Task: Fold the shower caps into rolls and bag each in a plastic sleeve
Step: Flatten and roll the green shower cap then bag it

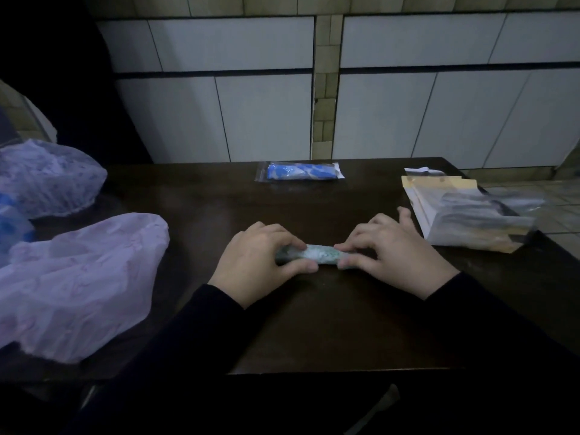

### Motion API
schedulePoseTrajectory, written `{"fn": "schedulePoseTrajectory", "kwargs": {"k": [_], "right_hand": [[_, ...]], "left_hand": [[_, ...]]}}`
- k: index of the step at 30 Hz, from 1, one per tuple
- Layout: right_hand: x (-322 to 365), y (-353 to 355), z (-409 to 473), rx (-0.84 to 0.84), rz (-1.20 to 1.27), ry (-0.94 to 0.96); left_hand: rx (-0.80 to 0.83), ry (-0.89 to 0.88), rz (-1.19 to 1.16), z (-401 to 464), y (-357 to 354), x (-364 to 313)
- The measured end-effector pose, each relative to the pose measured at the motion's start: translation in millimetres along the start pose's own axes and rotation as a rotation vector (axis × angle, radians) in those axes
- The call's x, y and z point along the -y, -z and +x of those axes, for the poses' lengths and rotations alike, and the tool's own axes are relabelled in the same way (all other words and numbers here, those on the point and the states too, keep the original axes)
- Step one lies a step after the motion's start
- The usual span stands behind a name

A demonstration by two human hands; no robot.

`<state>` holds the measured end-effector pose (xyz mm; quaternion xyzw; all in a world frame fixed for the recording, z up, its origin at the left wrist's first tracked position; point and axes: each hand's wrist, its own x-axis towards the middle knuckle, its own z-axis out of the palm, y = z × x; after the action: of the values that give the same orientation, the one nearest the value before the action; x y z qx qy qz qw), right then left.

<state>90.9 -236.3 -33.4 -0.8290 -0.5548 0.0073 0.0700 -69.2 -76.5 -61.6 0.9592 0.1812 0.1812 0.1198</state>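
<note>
A pale green shower cap roll [320, 254] lies on the dark wooden table [314, 324], near the middle. My left hand [260, 262] grips its left end between fingers and thumb. My right hand [395, 255] pinches its right end. Both ends are hidden under my fingers. A blue patterned cap, rolled and bagged in a clear plastic sleeve [299, 171], rests at the table's far edge. Two loose purple shower caps lie at the left, one near [81, 277] and one farther back [47, 177].
A stack of clear plastic sleeves [464, 215] with yellowish headers sits at the right, close to my right hand. A bit of blue cap [12, 221] shows at the far left edge. A tiled wall stands behind the table.
</note>
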Motion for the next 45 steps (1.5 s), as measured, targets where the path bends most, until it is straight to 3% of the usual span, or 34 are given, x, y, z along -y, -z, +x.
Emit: {"fn": "schedulePoseTrajectory", "kwargs": {"k": [5,10,14,20,26,31,35,40,45], "right_hand": [[1.3,-1.6,-1.3,-0.04,-0.069,0.055],[0.2,-4.1,0.2,-0.093,-0.137,0.14],[-1.8,-5.1,3.2,-0.105,-0.145,0.16],[-5.3,-8.0,5.9,-0.123,-0.12,0.207],[-3.0,-8.3,2.1,-0.178,-0.068,0.13],[-17.3,11.9,-19.3,-0.441,-0.039,0.039],[-52.5,43.5,-41.6,-0.646,-0.114,-0.148],[-109.5,76.6,-38.8,-0.532,0.043,-0.553],[-147.9,71.1,9.0,-0.108,0.077,-0.824]], "left_hand": [[-0.061,0.0,0.082,1.9,-0.9,-2.3],[-0.094,-0.119,0.157,5.8,-0.7,1.0],[-0.033,-0.174,0.141,11.8,0.9,2.5],[-0.106,-0.226,0.144,12.3,-0.2,-1.7],[-0.15,-0.31,0.161,18.7,-2.4,-4.6],[-0.238,-0.207,0.047,23.5,-2.3,-13.6],[-0.295,-0.111,-0.055,30.0,-4.4,-28.7],[-0.299,-0.015,-0.131,43.0,-10.6,-45.3],[-0.316,-0.002,-0.183,49.7,-12.4,-50.4]]}}
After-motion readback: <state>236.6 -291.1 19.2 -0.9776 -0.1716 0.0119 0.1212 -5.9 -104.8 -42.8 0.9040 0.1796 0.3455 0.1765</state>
